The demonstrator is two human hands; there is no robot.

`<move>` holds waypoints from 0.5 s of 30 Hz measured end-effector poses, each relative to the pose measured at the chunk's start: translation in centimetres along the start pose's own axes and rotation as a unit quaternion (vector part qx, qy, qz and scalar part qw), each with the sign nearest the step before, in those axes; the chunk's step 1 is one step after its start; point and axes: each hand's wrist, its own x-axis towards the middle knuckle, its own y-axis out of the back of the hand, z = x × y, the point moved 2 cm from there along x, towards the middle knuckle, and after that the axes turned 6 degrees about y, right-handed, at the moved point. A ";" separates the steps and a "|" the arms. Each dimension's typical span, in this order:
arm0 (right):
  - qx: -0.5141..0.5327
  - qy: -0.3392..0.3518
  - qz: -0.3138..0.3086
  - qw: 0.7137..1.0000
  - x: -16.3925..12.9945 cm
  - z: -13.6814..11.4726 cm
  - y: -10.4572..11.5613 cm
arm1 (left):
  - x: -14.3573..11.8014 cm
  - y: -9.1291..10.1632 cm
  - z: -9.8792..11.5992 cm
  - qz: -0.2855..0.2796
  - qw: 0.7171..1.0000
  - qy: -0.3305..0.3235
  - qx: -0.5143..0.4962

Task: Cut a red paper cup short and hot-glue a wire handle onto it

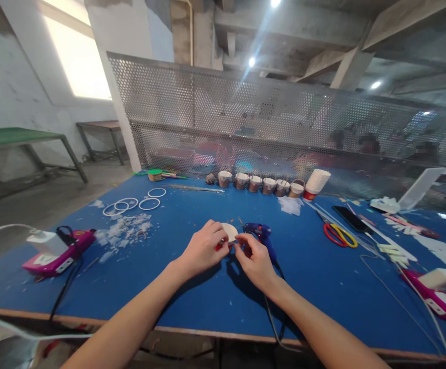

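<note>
Near the middle of the blue table, a paper cup (pixel 229 231) with a pale inside and a bit of red on its side is between my hands. My left hand (pixel 206 245) wraps its fingers around the cup's left side. With thumb and fingertips my right hand (pixel 256 259) pinches at the near side of the cup; a thin dark piece may be between the fingertips, too small to make out. Just behind my right hand lies a blue glue gun (pixel 259 230), its cord running toward the table's front edge.
Several brown-wrapped cups (pixel 269 185) and a stack of paper cups (pixel 317 183) line the back. Scissors (pixel 340 236) and a phone (pixel 351 219) lie right. White rings (pixel 149 204), white scraps (pixel 125 230) and a pink power strip (pixel 59 253) are left. A perforated metal screen (pixel 215 113) stands behind.
</note>
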 end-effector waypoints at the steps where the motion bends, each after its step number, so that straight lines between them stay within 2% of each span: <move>1: 0.003 -0.009 0.004 1.000 -0.1 0.1 0.0 | 0.0 0.1 -0.1 0.001 1.000 0.003 -0.006; 9: -0.021 0.034 0.006 0.999 0.2 -0.2 0.4 | 0.2 0.4 0.0 -0.004 0.999 0.001 -0.033; 15: -0.033 0.026 0.006 0.999 0.3 -0.1 0.5 | 0.1 0.2 0.0 0.008 0.999 -0.015 -0.048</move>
